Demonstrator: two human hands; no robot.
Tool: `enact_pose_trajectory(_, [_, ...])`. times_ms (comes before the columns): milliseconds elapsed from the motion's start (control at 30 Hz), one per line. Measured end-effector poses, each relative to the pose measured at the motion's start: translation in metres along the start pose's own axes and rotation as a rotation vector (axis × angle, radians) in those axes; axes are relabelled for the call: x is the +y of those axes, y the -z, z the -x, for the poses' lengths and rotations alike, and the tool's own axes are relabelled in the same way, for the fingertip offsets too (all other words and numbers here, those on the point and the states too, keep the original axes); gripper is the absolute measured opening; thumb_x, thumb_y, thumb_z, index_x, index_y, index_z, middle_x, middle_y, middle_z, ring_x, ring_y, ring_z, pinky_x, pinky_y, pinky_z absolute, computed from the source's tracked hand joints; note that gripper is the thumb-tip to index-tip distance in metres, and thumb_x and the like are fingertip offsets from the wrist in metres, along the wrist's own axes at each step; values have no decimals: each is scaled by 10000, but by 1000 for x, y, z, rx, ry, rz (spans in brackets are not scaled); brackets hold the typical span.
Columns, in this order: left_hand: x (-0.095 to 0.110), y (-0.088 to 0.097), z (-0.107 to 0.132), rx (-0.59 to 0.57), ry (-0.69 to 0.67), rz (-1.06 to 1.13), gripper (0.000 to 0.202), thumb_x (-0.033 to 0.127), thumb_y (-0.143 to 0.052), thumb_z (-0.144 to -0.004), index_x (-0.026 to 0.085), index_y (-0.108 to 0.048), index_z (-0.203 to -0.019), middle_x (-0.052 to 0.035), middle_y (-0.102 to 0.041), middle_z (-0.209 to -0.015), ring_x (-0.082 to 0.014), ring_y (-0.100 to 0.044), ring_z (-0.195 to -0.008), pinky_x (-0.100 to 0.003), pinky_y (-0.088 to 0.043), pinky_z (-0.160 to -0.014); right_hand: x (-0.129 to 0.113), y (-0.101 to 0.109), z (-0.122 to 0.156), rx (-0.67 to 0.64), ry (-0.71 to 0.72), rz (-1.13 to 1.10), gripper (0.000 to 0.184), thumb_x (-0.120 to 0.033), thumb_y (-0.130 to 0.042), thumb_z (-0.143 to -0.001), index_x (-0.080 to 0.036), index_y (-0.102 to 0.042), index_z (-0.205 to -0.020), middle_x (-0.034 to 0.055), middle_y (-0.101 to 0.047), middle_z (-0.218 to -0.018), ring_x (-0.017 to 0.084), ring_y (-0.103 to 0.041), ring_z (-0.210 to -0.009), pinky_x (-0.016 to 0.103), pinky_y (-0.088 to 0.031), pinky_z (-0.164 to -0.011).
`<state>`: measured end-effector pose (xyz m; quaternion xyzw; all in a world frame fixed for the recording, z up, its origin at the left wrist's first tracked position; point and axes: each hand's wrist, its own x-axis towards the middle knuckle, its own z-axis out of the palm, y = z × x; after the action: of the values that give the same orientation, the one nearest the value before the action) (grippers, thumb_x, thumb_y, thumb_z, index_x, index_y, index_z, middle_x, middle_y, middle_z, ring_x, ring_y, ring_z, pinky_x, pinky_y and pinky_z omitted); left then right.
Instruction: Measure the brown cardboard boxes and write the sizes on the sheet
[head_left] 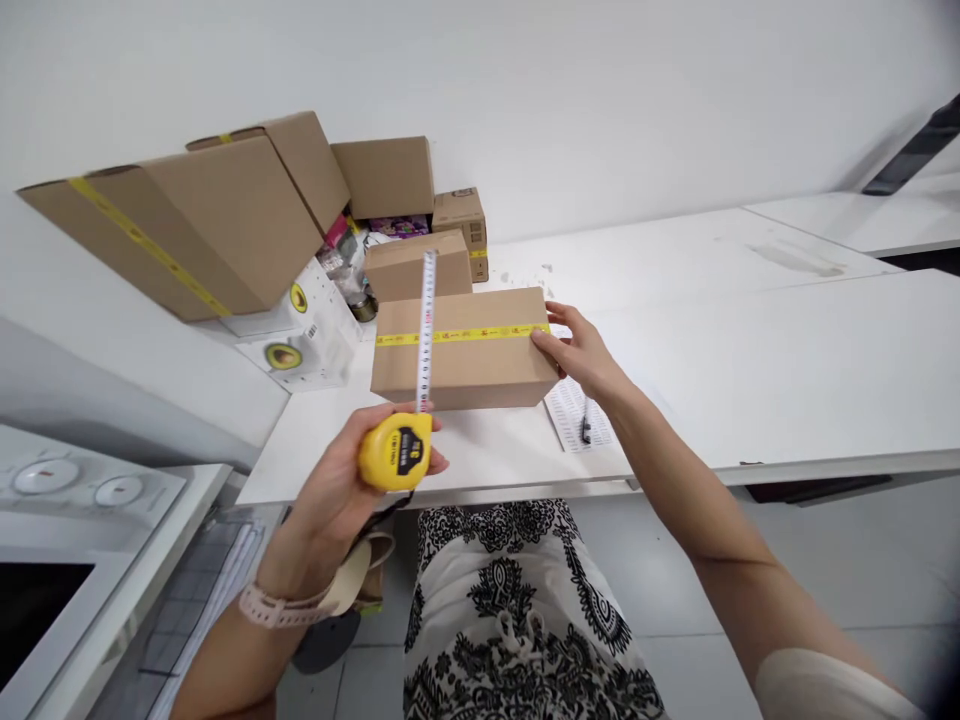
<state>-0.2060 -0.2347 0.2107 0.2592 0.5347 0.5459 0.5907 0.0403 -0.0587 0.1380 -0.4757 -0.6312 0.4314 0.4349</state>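
Observation:
A brown cardboard box (pixel 487 360) sealed with yellow tape lies on the white table (pixel 750 350) in front of me. My left hand (pixel 337 490) is closed round a yellow tape measure (pixel 395 452), held just above the table's near edge. Its white blade (pixel 427 320) runs out across the box top, past the far edge. My right hand (pixel 581 350) rests against the box's right end, fingers curled on the top corner.
Several more cardboard boxes (pixel 225 220) and a white carton with avocado pictures (pixel 300 330) are stacked at the back left. A printed sheet with a pen (pixel 581 415) lies under my right wrist. A white appliance (pixel 75 520) stands at lower left.

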Motion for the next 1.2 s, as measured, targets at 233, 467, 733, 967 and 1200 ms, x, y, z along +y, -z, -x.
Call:
enact_pose_trajectory(233, [3, -29, -48, -124, 124, -37, 248, 272, -529, -891, 75, -676, -860, -112, -723, -811, -208, -689, -570, -387, -625, -636, 7, 4, -60, 75, 115, 275, 536, -412, -636, -829, -186, -617, -1315, 153, -568, -1398, 272, -641, -1006, 460, -541, -899])
enact_pose_trajectory(467, [6, -35, -78, -199, 195, -46, 235, 277, -535, -889, 76, -659, -902, -127, -727, -795, -223, -704, -599, -396, -623, -640, -18, -2, -110, -95, 279, 296, 375, -280, -479, -944, -152, -699, -1219, 138, -641, -1358, 288, -569, -1256, 443, -413, -1091])
enact_pose_trajectory(733, [6, -44, -82, -131, 204, -53, 257, 270, -497, -907, 66, -654, -897, -112, -712, -747, -224, -700, -555, -397, -619, -611, -33, -31, -132, -293, 174, 335, 553, -603, -430, -975, -161, -747, -1076, 135, -722, -1193, 323, -647, -1082, 443, -462, -1001])
enact_pose_trajectory(967, [1, -44, -71, -110, 219, -30, 274, 285, -476, -919, 79, -656, -913, -101, -703, -780, -220, -690, -576, -379, -606, -569, -30, -35, -130, -306, 128, 317, 691, -673, -324, -978, -146, -756, -1092, 149, -708, -1227, 329, -645, -1105, 411, -457, -998])
enact_pose_trajectory(1200, [-12, -46, -63, -89, 151, 39, 235, 283, -470, -920, 121, -630, -977, -63, -671, -801, -196, -676, -574, -340, -593, -535, -30, -36, -126, -302, 164, 328, 740, -689, -286, -978, -136, -766, -1090, 126, -732, -1158, 306, -653, -1056, 378, -474, -954])
